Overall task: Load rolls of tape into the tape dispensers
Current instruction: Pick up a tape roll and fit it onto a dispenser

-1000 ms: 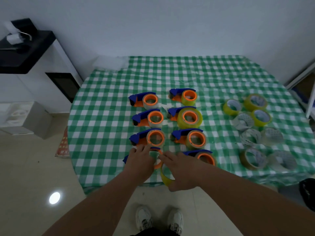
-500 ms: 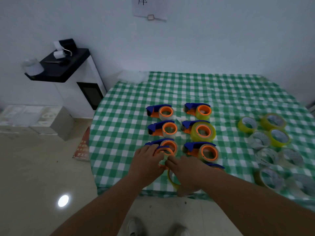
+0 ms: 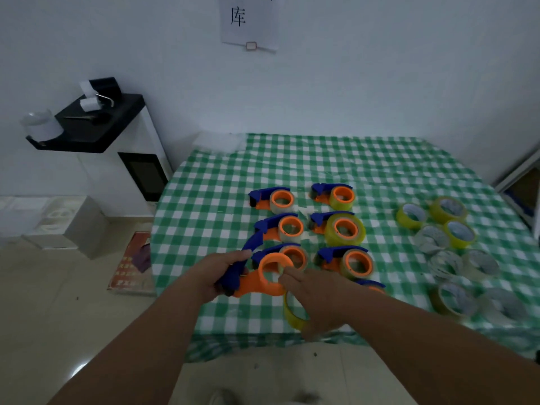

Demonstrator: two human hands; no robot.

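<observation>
Left hand [image 3: 216, 276] clamped round empty tape dispenser [image 3: 257, 280], lifted above bench [image 3: 204, 206]; right hand [image 3: 317, 299] curled on yellow tape roll [image 3: 293, 315] just beside it.

The tablecloth [image 3: 222, 197] is a green-and-white check. Each tape dispenser on it pairs a blue handle with an orange body and hub, like the lifted dispenser [image 3: 257, 280]. The roll of tape [image 3: 293, 312] at the near edge is yellow. The loaded dispenser [image 3: 340, 228] in the right column wears a thick yellow roll; the one [image 3: 280, 228] beside it a clear roll. Loose rolls [image 3: 447, 229] at right are yellow, whitish-clear and one brownish. The cabinet [image 3: 117, 159] is white with a black top
</observation>
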